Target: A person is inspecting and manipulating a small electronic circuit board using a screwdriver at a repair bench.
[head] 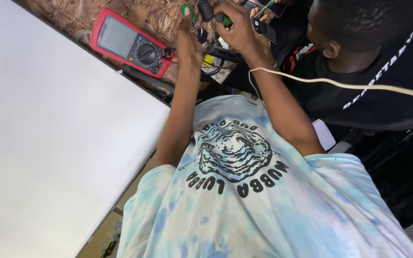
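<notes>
My left hand (190, 40) is raised at the top of the view, its fingers pinched on a small green-edged part (187, 9) with a metal ring hanging under it. My right hand (239, 31) is close beside it, closed around a dark tool with a green band (223, 19). A small black piece (205, 9) sits between the two hands. Both forearms reach up from my pale blue tie-dye shirt (244, 205). Just left of my left hand, a red multimeter (130, 43) lies on the brown patterned tabletop (72, 14).
Another person in a black shirt (369, 81) sits close at the right, holding a dark phone (266, 29). A cream cable (340, 85) crosses my right forearm. A large white panel (48, 143) fills the left side. Black and yellow parts (216, 59) lie under my hands.
</notes>
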